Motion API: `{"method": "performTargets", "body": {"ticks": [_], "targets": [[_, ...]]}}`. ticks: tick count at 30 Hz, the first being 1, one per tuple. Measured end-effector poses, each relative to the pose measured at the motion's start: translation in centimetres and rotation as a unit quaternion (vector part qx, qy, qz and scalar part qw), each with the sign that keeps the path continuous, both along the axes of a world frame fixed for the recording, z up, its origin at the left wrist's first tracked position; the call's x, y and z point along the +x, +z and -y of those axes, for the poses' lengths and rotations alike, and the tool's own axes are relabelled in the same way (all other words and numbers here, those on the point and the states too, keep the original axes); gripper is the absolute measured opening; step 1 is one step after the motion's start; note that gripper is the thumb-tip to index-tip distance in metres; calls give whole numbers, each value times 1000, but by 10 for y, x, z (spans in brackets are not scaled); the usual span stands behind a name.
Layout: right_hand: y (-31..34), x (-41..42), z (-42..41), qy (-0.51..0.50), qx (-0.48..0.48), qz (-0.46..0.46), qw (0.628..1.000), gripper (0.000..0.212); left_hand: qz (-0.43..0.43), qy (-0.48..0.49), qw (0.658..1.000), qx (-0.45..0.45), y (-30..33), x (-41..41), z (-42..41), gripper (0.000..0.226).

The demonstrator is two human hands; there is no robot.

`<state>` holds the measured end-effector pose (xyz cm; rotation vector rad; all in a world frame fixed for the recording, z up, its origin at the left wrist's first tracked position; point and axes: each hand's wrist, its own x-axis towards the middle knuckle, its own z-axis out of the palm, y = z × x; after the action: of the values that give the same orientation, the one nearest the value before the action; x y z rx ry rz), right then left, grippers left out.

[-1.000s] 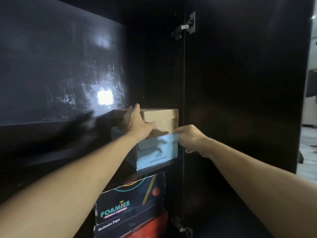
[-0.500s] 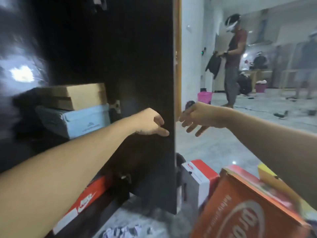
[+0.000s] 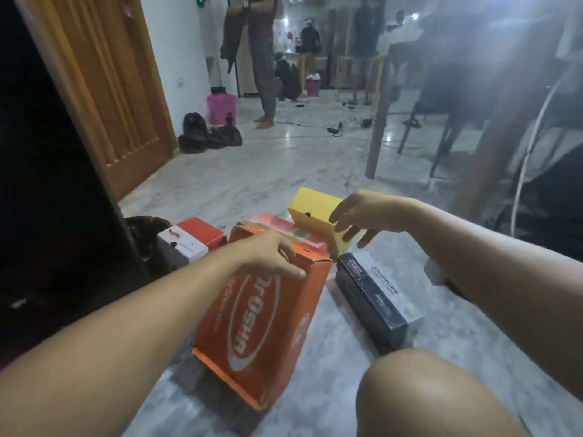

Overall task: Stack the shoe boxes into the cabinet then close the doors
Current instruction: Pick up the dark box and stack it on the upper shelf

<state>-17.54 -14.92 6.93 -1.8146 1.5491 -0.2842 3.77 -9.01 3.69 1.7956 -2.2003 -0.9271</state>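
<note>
Several shoe boxes sit on the marble floor in front of me. A big orange box (image 3: 265, 326) stands tilted in the middle, and my left hand (image 3: 271, 257) hovers over its top edge, fingers loosely curled, holding nothing. A yellow box (image 3: 315, 212) leans behind it; my right hand (image 3: 362, 219) reaches beside its right edge with fingers spread, touching or nearly touching it. A dark navy box (image 3: 375, 298) lies to the right, a red-and-white box (image 3: 192, 239) to the left. The dark cabinet door (image 3: 53, 171) fills the left side; the shelves are out of view.
My bare knee (image 3: 435, 395) is at the bottom right. A wooden door (image 3: 116, 89) stands behind the cabinet. A person (image 3: 265, 58) stands farther back near a pink bin (image 3: 220, 108) and dark bags (image 3: 208, 134). Table legs (image 3: 381, 121) and cables lie to the right.
My view swung from the cabinet shelf, where both hands pushed a brown box onto a pale blue one, to the floor. Both hands left the cabinet and now reach over the floor boxes.
</note>
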Motion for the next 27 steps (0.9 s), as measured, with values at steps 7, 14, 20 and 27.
{"method": "performTargets", "body": {"ticks": [7, 14, 20, 27], "targets": [[-91, -104, 9, -132, 43, -55, 989, 28, -38, -61, 996, 44, -67, -84, 17, 43], [-198, -135, 26, -124, 46, -180, 975, 47, -48, -37, 994, 86, -136, -136, 68, 41], [-262, -142, 30, -141, 41, -200, 969, 78, -44, -8, 995, 90, -195, -166, 106, 30], [-300, -137, 23, -190, 27, -213, 958, 92, -80, 40, 989, 116, -234, -187, 125, 40]]}}
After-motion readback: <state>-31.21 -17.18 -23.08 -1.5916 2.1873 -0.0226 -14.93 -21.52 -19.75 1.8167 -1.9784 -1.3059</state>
